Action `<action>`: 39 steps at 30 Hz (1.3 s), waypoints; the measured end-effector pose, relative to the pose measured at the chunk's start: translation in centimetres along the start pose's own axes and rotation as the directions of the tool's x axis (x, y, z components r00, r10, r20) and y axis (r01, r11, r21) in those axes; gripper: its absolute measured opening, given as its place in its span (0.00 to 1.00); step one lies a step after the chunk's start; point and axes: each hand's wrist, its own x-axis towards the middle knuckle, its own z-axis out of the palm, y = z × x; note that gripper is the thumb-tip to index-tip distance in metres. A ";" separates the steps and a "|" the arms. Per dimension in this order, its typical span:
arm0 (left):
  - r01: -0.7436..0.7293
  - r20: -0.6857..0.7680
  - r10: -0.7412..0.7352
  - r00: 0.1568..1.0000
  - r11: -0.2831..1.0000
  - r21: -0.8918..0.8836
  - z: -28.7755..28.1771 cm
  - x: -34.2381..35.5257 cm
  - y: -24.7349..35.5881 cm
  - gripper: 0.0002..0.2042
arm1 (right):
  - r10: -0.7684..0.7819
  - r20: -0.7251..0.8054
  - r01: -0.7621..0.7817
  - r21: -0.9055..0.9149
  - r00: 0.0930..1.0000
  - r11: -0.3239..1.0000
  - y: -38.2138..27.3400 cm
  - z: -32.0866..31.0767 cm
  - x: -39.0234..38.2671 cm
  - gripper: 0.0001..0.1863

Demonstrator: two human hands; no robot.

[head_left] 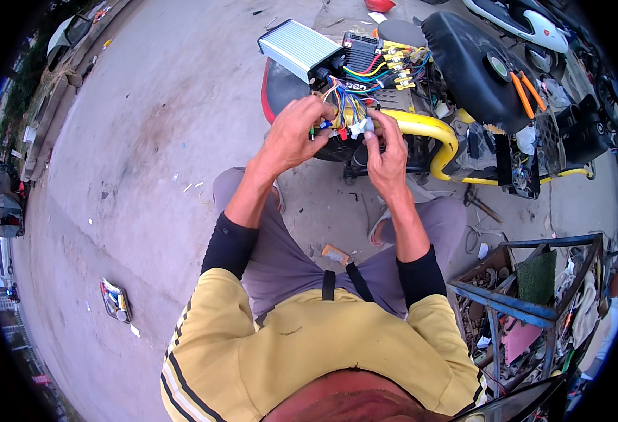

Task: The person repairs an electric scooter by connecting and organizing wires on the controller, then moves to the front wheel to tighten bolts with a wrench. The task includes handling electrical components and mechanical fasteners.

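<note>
A silver finned controller box rests on the rear of a vehicle with a yellow tube frame. From its end a bundle of coloured wires hangs down toward me, with small plugs at the ends, among them a red plug. My left hand is closed, pinching some of the thin wires at the left side of the bundle; its fingertips are partly hidden. At the right side, my right hand holds a white plug between thumb and fingers.
Behind the wires sit a black finned box and yellow terminals. Orange-handled pliers lie on the black tank-shaped part. On the ground are a hammer, a scrap-filled metal frame and a small tray.
</note>
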 end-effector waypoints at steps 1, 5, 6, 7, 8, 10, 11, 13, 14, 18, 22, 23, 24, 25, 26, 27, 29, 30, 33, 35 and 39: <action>0.036 -0.007 -0.037 0.999 0.999 -0.037 -0.1 0.0 0.1 0.17 | 0.002 -0.032 -0.002 -0.007 0.999 1.000 -0.6 0.1 -0.2 0.23; 0.151 -0.022 -0.157 0.987 0.972 -0.180 -0.6 0.1 0.9 0.16 | 0.031 -0.159 -0.039 -0.048 0.987 0.998 -1.4 0.8 -2.5 0.23; 0.160 -0.022 -0.167 0.986 0.969 -0.189 -0.7 0.2 1.0 0.16 | 0.011 -0.162 -0.037 -0.156 0.987 0.987 -1.3 1.1 -2.9 0.24; 0.169 -0.022 -0.176 0.984 0.966 -0.198 -0.8 0.3 1.0 0.15 | 0.068 -0.096 -0.085 -0.194 0.993 0.977 -1.6 1.4 -3.2 0.24; 0.178 -0.022 -0.186 0.982 0.962 -0.206 -1.0 0.3 1.0 0.15 | 0.127 -0.031 -0.131 -0.234 0.991 0.963 -1.8 1.7 -3.5 0.24; 0.149 -0.023 -0.156 0.988 0.971 -0.187 -0.8 0.4 0.4 0.13 | 0.111 -0.101 -0.136 -0.300 0.989 0.944 -1.9 3.1 -3.3 0.27; 0.142 -0.013 -0.146 0.989 0.974 -0.176 -0.9 0.5 0.6 0.13 | 0.094 -0.147 -0.137 -0.318 0.985 0.938 -1.8 3.7 -3.2 0.27; 0.169 0.010 -0.170 0.985 0.967 -0.188 -1.0 0.5 0.5 0.13 | 0.071 -0.197 -0.141 -0.371 0.978 0.918 -1.2 4.4 -2.8 0.28; 0.204 0.025 -0.203 0.979 0.956 -0.211 -0.9 0.4 0.2 0.13 | 0.066 -0.202 -0.139 -0.372 0.977 0.918 -0.9 4.5 -2.6 0.28; 0.245 0.014 -0.249 0.968 0.938 -0.245 -0.7 0.3 0.3 0.12 | 0.065 -0.217 -0.142 -0.363 0.974 0.921 -0.9 4.2 -2.2 0.24; 0.150 0.000 -0.152 0.988 0.974 -0.171 -0.7 0.2 0.3 0.14 | 0.068 -0.230 -0.144 -0.330 0.971 0.933 -1.8 3.6 -1.7 0.21; 0.142 0.003 -0.143 0.990 0.975 -0.172 -0.7 0.1 0.3 0.16 | 0.066 -0.231 -0.139 -0.315 0.971 0.939 -2.2 3.5 -1.5 0.21; 0.134 0.005 -0.135 0.991 0.976 -0.171 -0.7 0.1 0.4 0.17 | 0.072 -0.221 -0.145 -0.335 0.973 0.931 -2.3 3.4 -1.5 0.21; 0.152 0.047 -0.146 0.988 0.975 -0.163 -1.0 0.1 0.6 0.19 | 0.077 -0.211 -0.149 -0.349 0.974 0.925 -2.5 3.4 -1.5 0.21; 0.169 0.089 -0.157 0.984 0.974 -0.153 -1.3 0.3 1.1 0.20 | 0.082 -0.200 -0.152 -0.364 0.976 0.919 -2.6 3.5 -1.4 0.21; 0.186 0.131 -0.168 0.977 0.972 -0.143 -1.4 0.5 1.4 0.22 | 0.061 -0.193 -0.130 -0.368 0.979 0.921 -2.7 3.4 -1.4 0.21; 0.156 0.115 -0.137 0.984 0.972 -0.176 -1.4 0.7 1.6 0.24 | 0.022 -0.181 -0.089 -0.371 0.983 0.924 -2.9 3.6 -1.4 0.20; 0.139 0.106 -0.121 0.987 0.971 -0.193 -1.5 0.7 1.6 0.25 | 0.013 -0.176 -0.079 -0.371 0.984 0.925 -2.9 3.6 -1.4 0.20; 0.075 0.157 -0.057 0.986 0.991 -0.111 -1.6 0.7 1.3 0.23 | -0.002 -0.177 -0.063 -0.365 0.984 0.929 -2.7 3.6 -1.5 0.19; 0.027 0.139 -0.019 0.990 0.998 -0.061 -1.3 0.5 0.5 0.21 | -0.015 -0.192 -0.055 -0.351 0.981 0.935 -2.8 3.4 -1.5 0.18; 0.083 0.052 -0.078 0.996 0.991 -0.103 -0.1 -0.1 -0.6 0.21 | 0.074 -0.278 -0.166 -0.325 0.958 0.931 -2.0 2.6 -1.5 0.17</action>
